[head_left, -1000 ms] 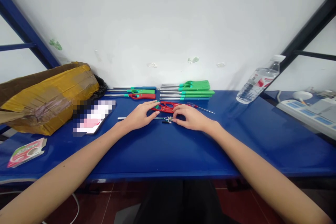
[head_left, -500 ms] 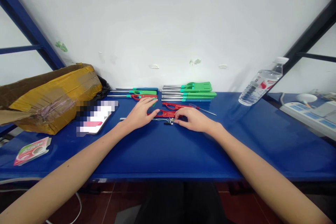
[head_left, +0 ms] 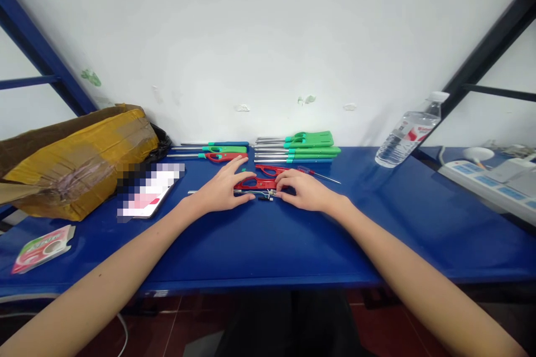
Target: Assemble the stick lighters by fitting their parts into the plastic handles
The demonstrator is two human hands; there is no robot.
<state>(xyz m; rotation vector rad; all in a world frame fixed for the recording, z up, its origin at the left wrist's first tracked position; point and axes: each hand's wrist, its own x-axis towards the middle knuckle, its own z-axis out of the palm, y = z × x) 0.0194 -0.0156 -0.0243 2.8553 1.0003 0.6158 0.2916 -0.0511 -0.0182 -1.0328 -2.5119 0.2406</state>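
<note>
In front of me lies a red lighter casing half [head_left: 264, 184] with a finger loop at its left. Along its near side run thin wires with a small metallic piece and a black piece [head_left: 264, 198]. My left hand [head_left: 221, 188] is open over the casing's left end, fingers spread, thumb beside the wires. My right hand [head_left: 307, 191] is closed at the casing's right end, thumb and fingertips pinching the small wired part [head_left: 271, 193]. A thin metal tube [head_left: 192, 192] sticks out left of my left hand. Behind lies a second red casing piece [head_left: 272, 170].
A screwdriver [head_left: 322, 175] lies behind my right hand. Several long-necked lighters [head_left: 312, 152] are lined up near the wall, more at left [head_left: 226, 157]. A phone [head_left: 161, 195], taped box [head_left: 84, 162] and cardboard piece [head_left: 44, 248] stand left; a water bottle [head_left: 406, 136] and power strip [head_left: 486, 181] right.
My left thumb has moved down from the red casing to beside the wires. My right hand keeps its pinch at the casing's right end. The whole view has shifted slightly.
</note>
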